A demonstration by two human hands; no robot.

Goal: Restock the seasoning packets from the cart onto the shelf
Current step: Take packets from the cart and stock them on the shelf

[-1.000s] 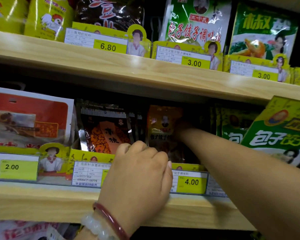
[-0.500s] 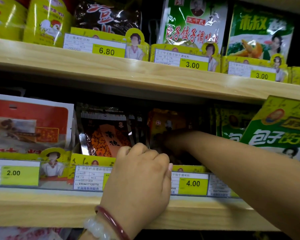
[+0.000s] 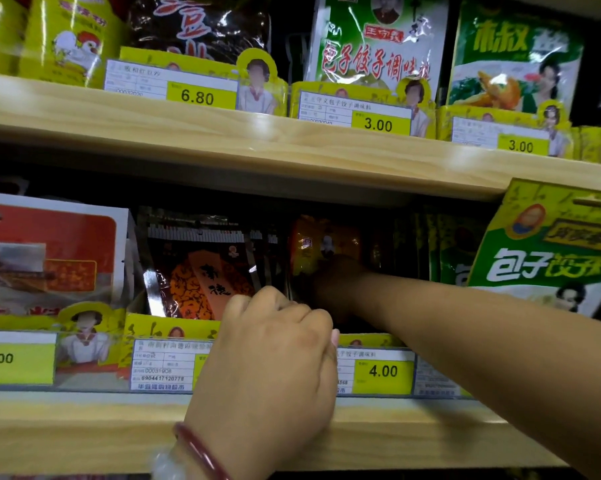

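Lower shelf [image 3: 84,434]: stocked in rows, several facings already full; cart not in view, so remaining stock cannot be judged. Orange seasoning packet [image 3: 321,244]: upright, deep in the 4.00 slot, apparently being seated. Right hand [image 3: 330,282]: reaches to it in shadow; grip cannot be told. Left hand [image 3: 274,358]: fingers curled over the price-tag rail [image 3: 160,362], steadying.

Packets [image 3: 202,271] on shelf [image 3: 84,427], behind tags [image 3: 382,370]

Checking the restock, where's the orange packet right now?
Head view: the orange packet stands deep on the lower shelf, centre, right of the dark packet, above the 4.00 tag.
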